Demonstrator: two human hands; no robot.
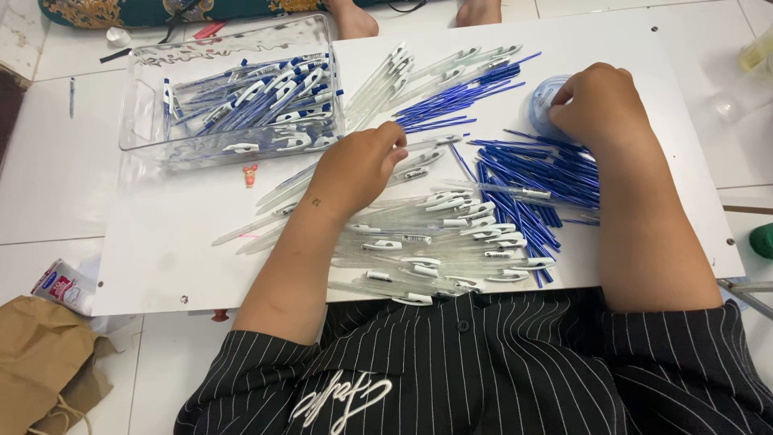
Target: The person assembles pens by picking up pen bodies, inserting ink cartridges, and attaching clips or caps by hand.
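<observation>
My left hand (360, 167) rests on the white board (161, 234) with its fingers curled over a clear pen barrel (419, 153) from the scattered pile of clear barrels with white clips (435, 242). My right hand (597, 103) reaches into a small round clear tub (543, 101) at the far right of the board, fingers bent over its rim. Loose blue ink refills (531, 173) lie fanned below that hand, and a second bunch of refills (459, 101) lies between the two hands.
A clear plastic tray (145, 121) at the back left holds several assembled blue-and-white pens. A brown paper bag (40, 362) lies on the floor at the lower left. Another person's bare feet (354, 20) show at the top edge. A tiny red figure (251, 174) sits by the tray.
</observation>
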